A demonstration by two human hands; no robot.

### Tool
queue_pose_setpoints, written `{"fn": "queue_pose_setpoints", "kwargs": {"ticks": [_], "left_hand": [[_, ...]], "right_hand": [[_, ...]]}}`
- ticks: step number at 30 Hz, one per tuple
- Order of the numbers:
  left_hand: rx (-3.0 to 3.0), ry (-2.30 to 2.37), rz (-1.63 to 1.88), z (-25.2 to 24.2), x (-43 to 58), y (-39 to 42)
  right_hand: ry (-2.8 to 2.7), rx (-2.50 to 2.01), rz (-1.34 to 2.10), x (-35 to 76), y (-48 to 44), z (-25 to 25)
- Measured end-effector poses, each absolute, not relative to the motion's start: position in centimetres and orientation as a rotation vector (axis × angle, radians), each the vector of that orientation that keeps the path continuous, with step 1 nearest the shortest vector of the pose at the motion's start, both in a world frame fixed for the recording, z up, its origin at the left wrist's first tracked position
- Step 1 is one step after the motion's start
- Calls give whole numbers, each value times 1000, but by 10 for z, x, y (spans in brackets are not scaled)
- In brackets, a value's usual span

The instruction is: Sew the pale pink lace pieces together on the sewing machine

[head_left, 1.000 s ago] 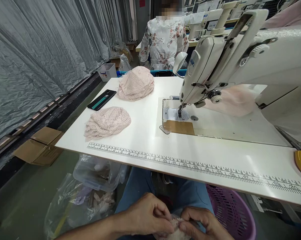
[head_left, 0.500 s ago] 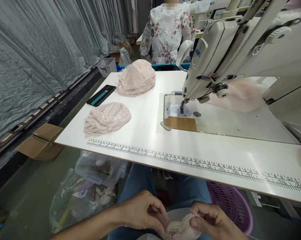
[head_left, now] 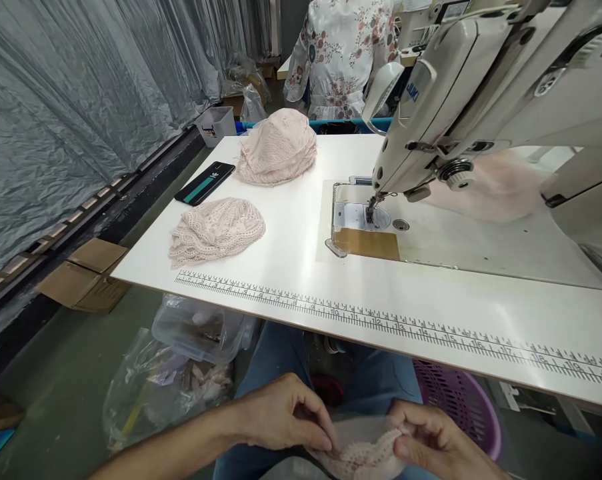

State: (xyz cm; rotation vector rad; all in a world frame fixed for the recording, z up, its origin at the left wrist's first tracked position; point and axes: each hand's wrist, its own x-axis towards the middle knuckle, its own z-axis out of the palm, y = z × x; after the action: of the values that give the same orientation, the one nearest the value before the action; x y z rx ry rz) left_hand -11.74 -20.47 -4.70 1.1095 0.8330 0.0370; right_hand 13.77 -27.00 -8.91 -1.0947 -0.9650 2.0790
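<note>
Over my lap, a strip of pale pink lace (head_left: 365,459) with sheer fabric behind it stretches between both hands. My left hand (head_left: 285,417) is closed, its thumb and fingers pinching the lace's left end. At the other end my right hand (head_left: 425,440) grips the lace edge between thumb and fingers. The lower part of the piece runs out of the picture. On the table, a pile of pink lace pieces (head_left: 218,230) lies near the front left, and a taller stack of pink lace cups (head_left: 279,147) sits behind it.
A white sewing machine (head_left: 431,100) stands on the white table (head_left: 291,267), whose front edge bears a printed ruler. A black phone (head_left: 205,183) lies at the left. Below are a purple basket (head_left: 481,407), plastic bags (head_left: 151,393) and a cardboard box (head_left: 83,277). A person in a floral top (head_left: 341,53) is opposite.
The lace now spans wider between my hands, as my right hand has shifted slightly right. Both hands keep their hold. The camera view has tilted and shifted a little.
</note>
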Motion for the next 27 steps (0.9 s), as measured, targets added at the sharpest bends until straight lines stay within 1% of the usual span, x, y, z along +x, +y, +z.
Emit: {"fn": "queue_pose_setpoints", "kwargs": {"ticks": [6,12,18,27], "left_hand": [[1135,863,-33,-45,-122,-201],[912,731,-23,-44,-121,-196],[1003,889,-16,-51,-101,-205],[950,817,-55,-46,-111,-202]], "right_hand": [[-972,-1146,2051,136,-272,-96],[-995,-1178,2012,128,-269,-91],[-1195,-1195,2024,126,-267,-86],[-1371,-1245,2001,122,-267,-74]]}}
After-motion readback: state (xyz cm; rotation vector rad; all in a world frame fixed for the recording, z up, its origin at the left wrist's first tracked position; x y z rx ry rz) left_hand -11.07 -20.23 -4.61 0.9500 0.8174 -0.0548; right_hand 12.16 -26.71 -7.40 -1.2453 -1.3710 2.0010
